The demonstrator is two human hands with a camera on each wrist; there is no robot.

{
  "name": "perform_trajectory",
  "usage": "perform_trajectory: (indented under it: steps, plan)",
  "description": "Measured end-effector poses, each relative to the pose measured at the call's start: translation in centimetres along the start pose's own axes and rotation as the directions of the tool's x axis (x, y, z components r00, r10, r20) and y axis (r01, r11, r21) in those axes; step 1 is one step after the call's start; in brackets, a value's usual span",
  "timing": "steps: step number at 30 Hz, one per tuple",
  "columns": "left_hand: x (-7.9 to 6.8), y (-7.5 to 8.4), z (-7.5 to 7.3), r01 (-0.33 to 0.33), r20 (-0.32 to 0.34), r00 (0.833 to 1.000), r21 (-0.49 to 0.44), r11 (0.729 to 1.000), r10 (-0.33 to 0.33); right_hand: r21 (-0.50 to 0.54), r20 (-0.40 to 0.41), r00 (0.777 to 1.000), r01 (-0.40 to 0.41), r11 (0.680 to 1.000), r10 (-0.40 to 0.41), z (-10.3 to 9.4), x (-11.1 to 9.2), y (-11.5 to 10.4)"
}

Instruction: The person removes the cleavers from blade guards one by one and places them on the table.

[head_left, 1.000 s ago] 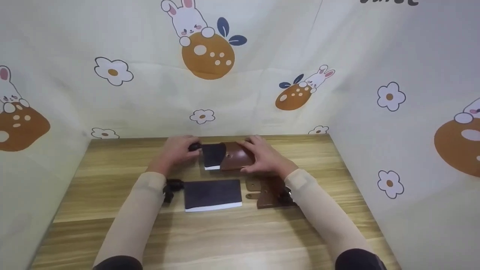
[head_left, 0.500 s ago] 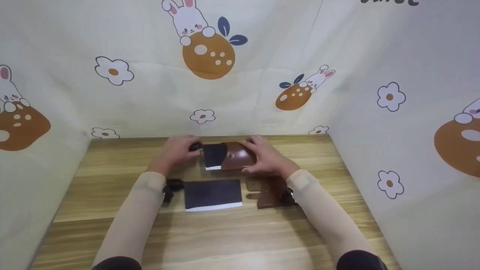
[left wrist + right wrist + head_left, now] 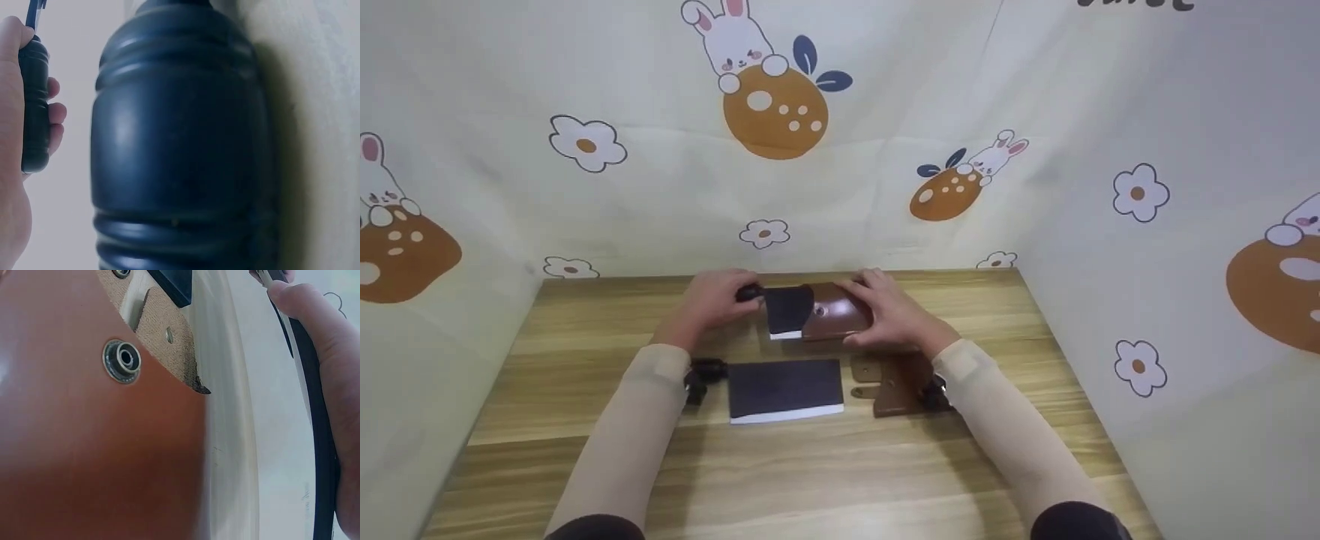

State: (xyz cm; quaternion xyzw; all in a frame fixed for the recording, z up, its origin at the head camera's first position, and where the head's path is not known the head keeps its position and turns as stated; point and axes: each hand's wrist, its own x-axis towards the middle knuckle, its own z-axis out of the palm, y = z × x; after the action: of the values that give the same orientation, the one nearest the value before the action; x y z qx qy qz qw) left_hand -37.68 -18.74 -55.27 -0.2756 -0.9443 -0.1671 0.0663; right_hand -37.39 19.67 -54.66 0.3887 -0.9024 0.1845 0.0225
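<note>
Near the back of the table, my left hand (image 3: 715, 300) grips the black handle (image 3: 748, 292) of a cleaver (image 3: 787, 310). The right-hand part of its dark blade is inside a brown leather sheath (image 3: 840, 311); the bare part shows a pale lower edge. My right hand (image 3: 896, 311) holds the sheath's right end, thumb at the near edge and fingers at the far edge. In the left wrist view the fingers wrap the ridged handle (image 3: 35, 107). Close to the right wrist camera lies another sheath (image 3: 101, 416) with a metal snap.
A second cleaver (image 3: 786, 388) lies unsheathed in front, its pale edge toward me; its black handle (image 3: 174, 140) fills the left wrist view. To its right, a second brown sheath (image 3: 896, 390) with strap tabs lies partly under my right wrist. A printed cloth (image 3: 870, 180) surrounds the wood-grain table (image 3: 840, 472).
</note>
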Motion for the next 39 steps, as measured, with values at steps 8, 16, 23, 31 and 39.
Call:
perform_trajectory:
  steps: [8,16,23,31,39]
  plan:
    - [-0.2,0.0,0.0,-0.002,0.026,1.000,0.000,1.000,0.002,-0.018,0.005,1.000,-0.013,1.000,0.013,0.2,-0.3,-0.1]
    - [-0.5,-0.1,0.2,0.003,-0.002,1.000,-0.004,1.000,-0.003,0.001,-0.002,1.000,0.003,1.000,-0.003,0.2,-0.4,-0.2]
    - [-0.4,-0.1,0.5,0.016,-0.024,1.000,-0.004,1.000,-0.017,-0.027,0.002,1.000,0.021,0.999,-0.021,-0.2,-0.5,-0.2]
    - [-0.3,-0.3,0.6,-0.001,-0.036,0.999,-0.009,1.000,0.001,-0.032,-0.003,1.000,0.021,0.999,-0.021,-0.1,-0.5,0.0]
    - [-1.1,-1.0,0.2,0.021,-0.030,0.999,0.004,1.000,-0.021,-0.025,-0.016,1.000,0.018,1.000,-0.018,-0.6,-1.1,0.8]
